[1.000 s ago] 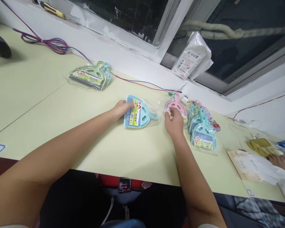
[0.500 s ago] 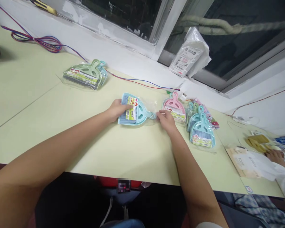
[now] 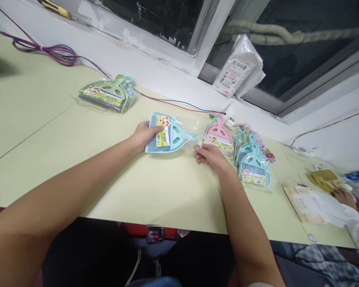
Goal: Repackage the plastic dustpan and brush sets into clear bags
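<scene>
A light blue dustpan and brush set (image 3: 176, 137) with a yellow-green label lies sideways in a clear plastic bag, its handle pointing right. My left hand (image 3: 144, 137) grips its wide brush end, thumb on top over the label. At the handle end, my right hand (image 3: 210, 157) pinches the edge of the clear plastic bag (image 3: 190, 146) between thumb and fingers. Just beyond my right hand is a bagged pink dustpan set (image 3: 218, 133). Farther right, bagged blue dustpan sets (image 3: 253, 169) and a green one (image 3: 242, 137) lie together.
Bagged green and blue dustpan sets (image 3: 107, 93) lie at the back left. Coiled red-blue wire (image 3: 58, 54) runs along the wall. A white package (image 3: 236, 69) stands on the sill near a screwdriver (image 3: 58, 10). At right, a co-worker's hand (image 3: 344, 197) rests beside a bag (image 3: 311, 205).
The held dustpan set has shifted slightly left and up with my left hand. My right hand has moved a little down, its fingers now curled more tightly, and the bag end is drawn out more.
</scene>
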The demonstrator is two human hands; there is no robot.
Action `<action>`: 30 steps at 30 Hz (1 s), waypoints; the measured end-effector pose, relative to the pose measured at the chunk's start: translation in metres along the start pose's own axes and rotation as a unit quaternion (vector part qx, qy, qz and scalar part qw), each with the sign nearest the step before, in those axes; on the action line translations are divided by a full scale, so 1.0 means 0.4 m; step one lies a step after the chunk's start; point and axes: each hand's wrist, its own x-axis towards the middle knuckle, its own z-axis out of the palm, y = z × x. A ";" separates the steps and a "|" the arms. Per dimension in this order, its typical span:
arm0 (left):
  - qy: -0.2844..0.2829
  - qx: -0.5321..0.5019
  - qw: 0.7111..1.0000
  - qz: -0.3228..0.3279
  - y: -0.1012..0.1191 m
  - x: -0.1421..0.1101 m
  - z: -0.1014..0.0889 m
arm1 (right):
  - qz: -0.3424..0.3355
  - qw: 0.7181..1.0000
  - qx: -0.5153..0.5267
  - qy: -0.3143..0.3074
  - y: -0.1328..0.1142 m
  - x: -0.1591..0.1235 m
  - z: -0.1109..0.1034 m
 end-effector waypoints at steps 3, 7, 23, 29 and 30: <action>-0.003 0.001 1.000 -0.007 0.003 0.002 -0.003 | 0.011 1.000 -0.014 -0.023 -0.003 -0.003 -0.012; -0.008 -0.009 1.000 0.000 0.003 0.007 -0.008 | 0.025 0.999 0.043 -0.022 -0.003 -0.001 -0.030; 0.040 -0.055 0.997 0.039 -0.018 -0.022 0.030 | -0.057 0.991 0.081 0.089 0.015 -0.062 0.219; 0.032 -0.082 0.996 0.027 -0.016 -0.020 0.029 | -0.093 0.989 0.078 0.087 0.030 -0.051 0.214; 0.031 -0.088 0.995 0.026 -0.015 -0.020 0.029 | -0.101 0.989 0.070 0.079 0.033 -0.049 0.215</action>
